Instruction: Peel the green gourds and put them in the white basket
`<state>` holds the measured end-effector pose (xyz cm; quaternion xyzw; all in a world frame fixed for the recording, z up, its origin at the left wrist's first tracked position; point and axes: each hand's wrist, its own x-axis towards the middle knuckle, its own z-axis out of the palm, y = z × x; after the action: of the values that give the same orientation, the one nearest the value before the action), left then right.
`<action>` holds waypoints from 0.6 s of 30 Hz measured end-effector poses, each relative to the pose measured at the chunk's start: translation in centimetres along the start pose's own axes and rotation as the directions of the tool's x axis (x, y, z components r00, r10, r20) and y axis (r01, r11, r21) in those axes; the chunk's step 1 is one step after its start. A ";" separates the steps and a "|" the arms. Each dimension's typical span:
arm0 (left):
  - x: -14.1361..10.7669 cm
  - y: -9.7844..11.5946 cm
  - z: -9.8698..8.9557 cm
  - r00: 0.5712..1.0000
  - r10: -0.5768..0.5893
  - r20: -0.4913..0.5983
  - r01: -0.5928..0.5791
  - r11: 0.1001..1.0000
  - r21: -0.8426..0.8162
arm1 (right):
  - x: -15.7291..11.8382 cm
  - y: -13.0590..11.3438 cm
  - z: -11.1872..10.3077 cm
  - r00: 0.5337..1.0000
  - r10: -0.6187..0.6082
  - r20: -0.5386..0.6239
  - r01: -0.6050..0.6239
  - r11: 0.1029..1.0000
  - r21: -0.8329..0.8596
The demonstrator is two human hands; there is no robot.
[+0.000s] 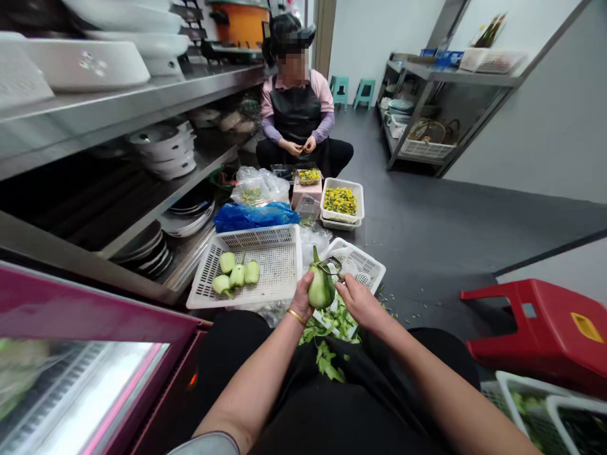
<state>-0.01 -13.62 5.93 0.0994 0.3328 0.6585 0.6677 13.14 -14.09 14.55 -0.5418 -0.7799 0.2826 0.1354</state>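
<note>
A round green squash (pixel 321 292) with its stem pointing up is held in my left hand (pixel 302 296), fingers wrapped round its left side. My right hand (pixel 353 296) is closed on the handle of a metal peeler (pixel 332 266), whose head lies at the squash's upper part beside the stem. Green peelings (pixel 337 316) lie beneath in a white basket (pixel 377 268), and some rest on the dark apron. Left of my hands, several pale peeled squashes (pixel 238 274) sit in a larger white basket (pixel 277 297).
Metal shelves (pixel 213 82) with dishes run along the left. A person (pixel 298 107) sits ahead behind a basket of yellow flowers (pixel 340 201) and a blue plastic bag (pixel 256 217). A red stool (pixel 545 328) and more vegetable baskets (pixel 515 379) are at the right.
</note>
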 end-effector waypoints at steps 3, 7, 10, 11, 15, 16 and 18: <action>0.5 0.6 0.2 0.997 0.032 -0.074 -0.035 0.999 -0.039 | -2.7 1.2 3.1 0.998 0.022 0.057 -0.022 1.000 -0.014; 1.0 1.4 0.3 0.992 -0.004 -0.129 -0.008 0.996 -0.093 | -8.5 5.2 5.7 0.941 0.093 0.326 -0.099 0.995 0.000; 0.8 1.5 0.4 0.994 -0.052 -0.096 0.043 0.995 -0.095 | -9.5 6.2 3.9 0.924 0.114 0.365 -0.113 0.993 -0.024; 0.7 1.4 0.5 0.994 -0.058 -0.094 0.049 0.995 -0.089 | -8.9 5.8 2.9 0.935 0.093 0.342 -0.092 0.996 -0.020; 0.1 0.8 0.9 0.992 0.049 -0.116 -0.049 0.999 0.000 | -4.1 2.1 -0.8 0.988 -0.007 0.152 0.005 1.000 0.012; 0.0 0.7 1.0 0.990 0.097 -0.106 -0.093 0.995 0.035 | -3.0 1.2 -1.1 0.995 -0.013 0.098 0.012 1.000 0.008; -0.2 0.6 1.1 0.983 0.168 -0.077 -0.162 0.984 0.080 | -1.6 0.0 -0.5 1.000 -0.012 0.022 0.012 1.000 -0.003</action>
<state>0.20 -13.39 7.19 0.1237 0.3749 0.7024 0.5923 13.98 -15.38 15.16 -0.5339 -0.7851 0.2867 0.1276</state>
